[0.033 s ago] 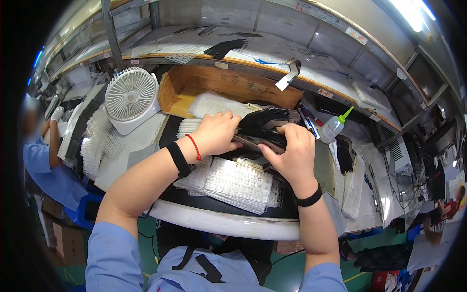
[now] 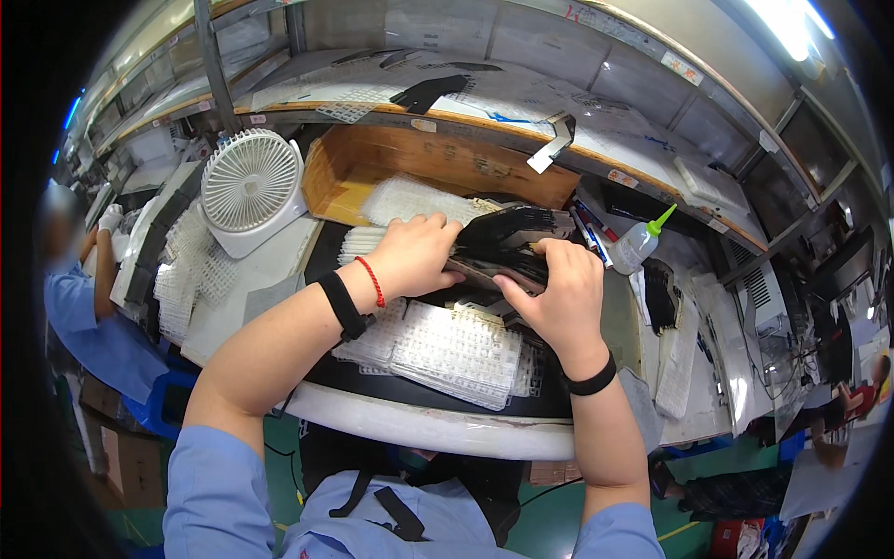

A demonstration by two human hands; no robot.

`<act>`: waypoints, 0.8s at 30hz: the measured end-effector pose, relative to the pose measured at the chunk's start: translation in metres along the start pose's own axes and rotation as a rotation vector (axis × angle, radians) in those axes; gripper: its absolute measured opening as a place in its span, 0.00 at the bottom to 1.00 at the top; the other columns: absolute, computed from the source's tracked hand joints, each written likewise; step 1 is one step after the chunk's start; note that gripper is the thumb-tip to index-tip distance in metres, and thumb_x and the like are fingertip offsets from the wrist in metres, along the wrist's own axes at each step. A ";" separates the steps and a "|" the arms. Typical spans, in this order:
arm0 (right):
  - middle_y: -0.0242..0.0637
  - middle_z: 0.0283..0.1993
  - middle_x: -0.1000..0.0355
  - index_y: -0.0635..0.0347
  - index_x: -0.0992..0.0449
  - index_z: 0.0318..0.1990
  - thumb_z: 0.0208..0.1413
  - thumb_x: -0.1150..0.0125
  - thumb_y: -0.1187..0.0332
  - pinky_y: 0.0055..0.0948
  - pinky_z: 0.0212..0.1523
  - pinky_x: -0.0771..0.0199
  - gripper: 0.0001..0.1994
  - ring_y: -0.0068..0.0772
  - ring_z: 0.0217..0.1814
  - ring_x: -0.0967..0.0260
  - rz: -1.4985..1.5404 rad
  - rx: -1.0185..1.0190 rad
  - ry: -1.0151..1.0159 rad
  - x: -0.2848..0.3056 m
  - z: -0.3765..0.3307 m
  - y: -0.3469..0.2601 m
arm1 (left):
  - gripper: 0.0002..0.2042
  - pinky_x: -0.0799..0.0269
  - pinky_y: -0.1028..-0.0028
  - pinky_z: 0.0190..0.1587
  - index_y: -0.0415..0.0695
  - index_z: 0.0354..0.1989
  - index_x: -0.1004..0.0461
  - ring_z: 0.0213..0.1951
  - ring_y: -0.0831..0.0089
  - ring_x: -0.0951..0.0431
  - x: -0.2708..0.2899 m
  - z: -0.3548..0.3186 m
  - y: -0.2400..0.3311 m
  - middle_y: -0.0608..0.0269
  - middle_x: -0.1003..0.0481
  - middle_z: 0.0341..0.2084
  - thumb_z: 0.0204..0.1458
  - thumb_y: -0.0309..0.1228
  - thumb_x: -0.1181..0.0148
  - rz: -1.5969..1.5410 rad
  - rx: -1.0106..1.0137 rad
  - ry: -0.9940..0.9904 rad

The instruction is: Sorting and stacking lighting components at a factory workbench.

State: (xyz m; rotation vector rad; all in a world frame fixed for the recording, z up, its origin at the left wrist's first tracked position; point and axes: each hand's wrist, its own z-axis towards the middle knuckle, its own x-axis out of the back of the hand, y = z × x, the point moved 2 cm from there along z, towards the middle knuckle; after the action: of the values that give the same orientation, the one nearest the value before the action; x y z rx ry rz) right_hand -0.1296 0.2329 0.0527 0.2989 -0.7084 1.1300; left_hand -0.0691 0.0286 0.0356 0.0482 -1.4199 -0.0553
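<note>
A stack of thin black sheets [image 2: 510,226] is gripped between my two hands above the dark work mat [image 2: 321,374]. My left hand [image 2: 410,258] is closed on its left end, with the thumb along the near edge. On its right end my right hand [image 2: 565,291] is closed, fingers over the far side and thumb in front. The palms hide part of the stack. Below, towards me, lie white perforated sheets [image 2: 456,354] in overlapping piles. More white sheets [image 2: 410,200] lie beyond my left hand, by the wooden box.
An open wooden box [image 2: 447,154] stands behind the stack, a white fan [image 2: 250,191] to its left. A green-tipped bottle [image 2: 637,245] and pens [image 2: 593,235] are at right. Above runs a shelf [image 2: 568,102] with loose sheets. Another person [image 2: 102,312] sits at far left.
</note>
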 end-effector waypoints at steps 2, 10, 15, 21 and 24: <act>0.36 0.34 0.29 0.59 0.26 0.40 0.35 0.25 0.58 0.36 0.43 0.39 0.24 0.39 0.38 0.32 -0.005 -0.024 0.000 0.002 0.001 -0.003 | 0.28 0.30 0.56 0.46 0.42 0.50 0.33 0.45 0.52 0.25 0.001 0.000 0.001 0.52 0.28 0.42 0.45 0.46 0.33 -0.001 0.000 -0.001; 0.33 0.32 0.31 0.57 0.24 0.34 0.36 0.25 0.57 0.35 0.37 0.40 0.20 0.37 0.34 0.35 -0.028 0.003 -0.017 -0.003 -0.004 0.002 | 0.28 0.31 0.56 0.47 0.42 0.50 0.32 0.46 0.53 0.25 0.000 0.000 0.001 0.52 0.28 0.42 0.46 0.45 0.34 0.002 0.003 0.003; 0.36 0.38 0.29 0.59 0.24 0.39 0.36 0.25 0.56 0.37 0.44 0.37 0.24 0.39 0.42 0.33 -0.023 -0.026 -0.025 0.001 -0.001 0.002 | 0.25 0.32 0.55 0.47 0.42 0.47 0.31 0.46 0.54 0.26 -0.003 0.002 -0.002 0.53 0.26 0.40 0.47 0.46 0.35 -0.014 0.005 -0.008; 0.45 0.53 0.30 0.62 0.29 0.54 0.39 0.26 0.54 0.47 0.62 0.44 0.34 0.46 0.60 0.36 -0.138 -0.001 0.029 0.001 0.002 0.008 | 0.22 0.33 0.55 0.45 0.43 0.44 0.29 0.46 0.56 0.25 0.002 0.003 0.002 0.56 0.25 0.38 0.47 0.45 0.35 -0.017 0.007 -0.077; 0.44 0.51 0.30 0.63 0.28 0.52 0.40 0.27 0.55 0.46 0.62 0.43 0.32 0.45 0.57 0.35 -0.089 0.024 -0.026 -0.003 -0.001 0.013 | 0.22 0.33 0.56 0.46 0.44 0.44 0.29 0.46 0.56 0.25 0.003 0.001 0.002 0.56 0.25 0.38 0.47 0.45 0.35 -0.020 0.013 -0.102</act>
State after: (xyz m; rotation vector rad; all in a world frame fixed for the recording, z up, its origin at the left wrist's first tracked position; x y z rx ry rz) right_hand -0.1415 0.2370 0.0480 0.3619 -0.6982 1.0523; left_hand -0.0699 0.0301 0.0392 0.0710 -1.5221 -0.0661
